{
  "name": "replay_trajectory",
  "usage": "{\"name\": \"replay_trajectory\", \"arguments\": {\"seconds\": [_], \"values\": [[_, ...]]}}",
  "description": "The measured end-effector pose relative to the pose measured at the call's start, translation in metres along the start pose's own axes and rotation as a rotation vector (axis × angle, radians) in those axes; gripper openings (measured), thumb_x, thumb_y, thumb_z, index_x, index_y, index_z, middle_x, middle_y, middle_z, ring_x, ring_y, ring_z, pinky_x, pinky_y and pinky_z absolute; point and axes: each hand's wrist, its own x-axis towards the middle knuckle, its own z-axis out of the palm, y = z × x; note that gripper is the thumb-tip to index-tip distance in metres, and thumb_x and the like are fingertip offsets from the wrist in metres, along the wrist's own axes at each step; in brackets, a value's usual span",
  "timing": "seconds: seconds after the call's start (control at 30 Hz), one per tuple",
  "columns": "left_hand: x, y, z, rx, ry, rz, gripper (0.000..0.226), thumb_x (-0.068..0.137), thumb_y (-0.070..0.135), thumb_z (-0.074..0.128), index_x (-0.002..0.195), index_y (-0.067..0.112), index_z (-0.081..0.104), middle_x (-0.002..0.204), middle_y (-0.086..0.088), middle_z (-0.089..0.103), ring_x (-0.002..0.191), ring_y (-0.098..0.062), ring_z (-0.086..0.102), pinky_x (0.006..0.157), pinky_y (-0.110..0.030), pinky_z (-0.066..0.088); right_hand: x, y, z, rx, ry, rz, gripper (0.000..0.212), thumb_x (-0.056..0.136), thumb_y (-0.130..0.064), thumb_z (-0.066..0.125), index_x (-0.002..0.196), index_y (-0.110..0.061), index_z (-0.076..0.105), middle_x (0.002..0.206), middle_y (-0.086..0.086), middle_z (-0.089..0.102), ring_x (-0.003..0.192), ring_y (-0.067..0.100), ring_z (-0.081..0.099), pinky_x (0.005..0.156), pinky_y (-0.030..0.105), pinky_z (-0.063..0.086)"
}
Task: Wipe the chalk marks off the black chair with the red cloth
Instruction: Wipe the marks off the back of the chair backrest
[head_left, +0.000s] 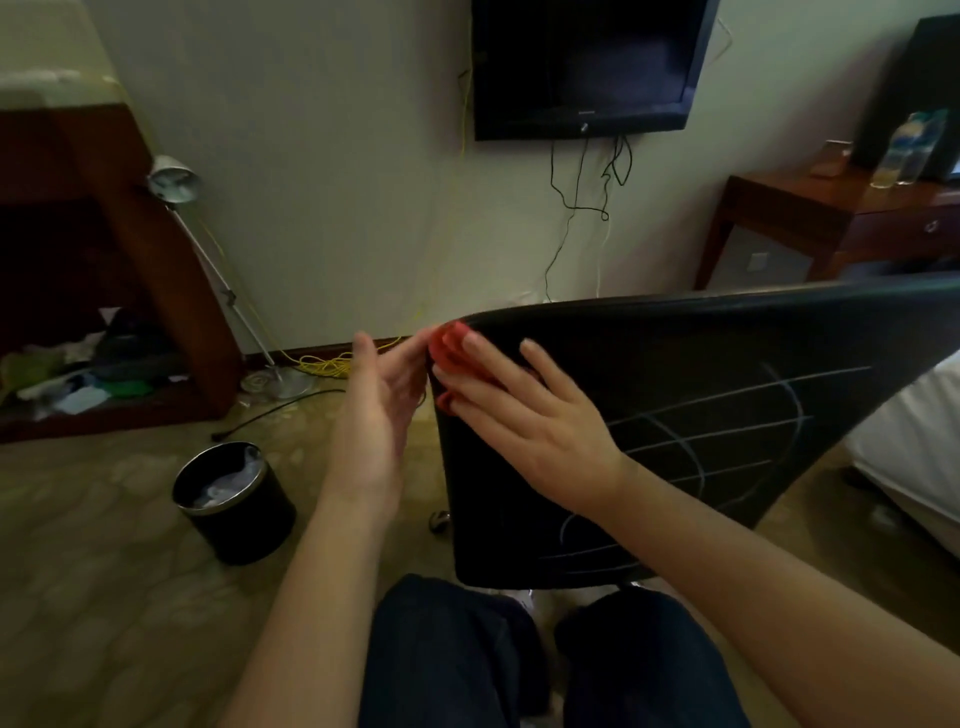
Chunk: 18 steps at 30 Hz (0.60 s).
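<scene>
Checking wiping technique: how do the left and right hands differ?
The right hand presses the red cloth flat against the chair back; the left hand stands upright beside the chair's edge. Right fingers spread; left fingers together. Both are at the chair's top corner.

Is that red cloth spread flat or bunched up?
Bunched up: the cloth shows crumpled folds under the right hand at the chair corner.

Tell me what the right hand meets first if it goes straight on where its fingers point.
Likely the left hand, held just past the black chair's corner; the right hand lies flat on the red cloth there. Depth is unclear.
</scene>
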Motion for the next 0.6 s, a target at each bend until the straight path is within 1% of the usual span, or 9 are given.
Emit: {"name": "replay_trajectory", "arguments": {"seconds": [0.1,0.13,0.17,0.2,0.27,0.33,0.4,0.5,0.6], "values": [[-0.007,-0.007,0.001,-0.004,-0.022,0.014,0.061,0.094,0.058,0.018,0.124,0.027,0.060,0.128,0.010,0.066,0.127,-0.001,0.054,0.112,-0.026,0.035,-0.027,0.005,0.014,-0.050,-0.192,-0.168,0.037,0.094,-0.004,0.059,0.132,-0.007,0.061,0.150,0.011,0.045,0.147,0.029,0.025,0.124,0.041,0.008],[-0.008,-0.006,0.001,-0.008,-0.035,0.012,0.062,0.091,0.061,0.019,0.124,0.028,0.059,0.127,0.013,0.065,0.127,0.001,0.053,0.110,-0.023,0.035,-0.032,0.007,0.015,-0.036,-0.221,-0.195,0.034,0.097,-0.003,0.052,0.129,-0.007,0.063,0.147,0.011,0.049,0.148,0.029,0.024,0.124,0.040,0.009],[-0.008,-0.005,0.000,-0.004,-0.049,0.010,0.062,0.089,0.062,0.019,0.124,0.029,0.059,0.126,0.015,0.066,0.126,0.002,0.053,0.108,-0.021,0.036,-0.034,0.008,0.013,-0.001,-0.219,-0.189,0.032,0.099,-0.002,0.047,0.124,-0.005,0.066,0.142,0.012,0.055,0.146,0.028,0.028,0.124,0.040,0.013],[-0.008,-0.004,-0.002,0.002,-0.064,0.008,0.063,0.089,0.062,0.018,0.123,0.030,0.060,0.126,0.015,0.066,0.126,0.003,0.053,0.105,-0.019,0.036,-0.030,0.009,0.009,0.037,-0.183,-0.164,0.030,0.100,-0.002,0.048,0.121,-0.004,0.069,0.137,0.013,0.059,0.141,0.028,0.037,0.122,0.040,0.020],[-0.005,-0.005,-0.005,0.004,-0.074,0.001,0.065,0.091,0.061,0.015,0.123,0.028,0.061,0.127,0.014,0.066,0.126,0.003,0.053,0.102,-0.017,0.035,-0.009,0.010,-0.005,0.106,-0.019,-0.076,0.024,0.097,-0.002,0.059,0.117,-0.001,0.070,0.132,0.015,0.062,0.132,0.030,0.051,0.116,0.042,0.035],[-0.003,-0.008,-0.007,-0.014,-0.079,0.004,0.066,0.092,0.060,0.014,0.124,0.025,0.060,0.129,0.011,0.066,0.127,0.000,0.053,0.104,-0.020,0.035,0.022,0.012,-0.019,0.143,0.166,0.036,0.022,0.096,-0.002,0.062,0.117,0.000,0.070,0.130,0.016,0.062,0.128,0.030,0.056,0.114,0.042,0.038],[-0.002,-0.011,-0.006,-0.026,-0.082,0.007,0.068,0.091,0.060,0.014,0.125,0.022,0.059,0.128,0.009,0.066,0.127,-0.003,0.053,0.107,-0.021,0.036,0.044,0.013,-0.022,0.153,0.272,0.121,0.022,0.097,-0.002,0.061,0.116,0.000,0.070,0.130,0.015,0.063,0.127,0.030,0.056,0.114,0.041,0.037],[-0.002,-0.014,-0.006,0.001,-0.118,0.008,0.080,0.089,0.063,0.012,0.137,0.013,0.053,0.138,0.003,0.060,0.132,-0.005,0.050,0.113,-0.025,0.033,0.041,0.011,-0.003,0.048,0.236,0.016,0.023,0.097,-0.005,0.060,0.118,-0.002,0.070,0.131,0.012,0.063,0.127,0.026,0.057,0.117,0.037,0.030],[-0.001,-0.012,-0.008,0.045,-0.116,-0.018,0.083,0.086,0.067,0.009,0.135,0.020,0.056,0.135,0.009,0.062,0.130,0.000,0.050,0.112,-0.023,0.032,0.018,0.010,0.017,-0.054,0.136,-0.094,0.031,0.095,-0.009,0.065,0.126,-0.004,0.066,0.136,0.009,0.060,0.131,0.016,0.052,0.120,0.033,0.021]]}}
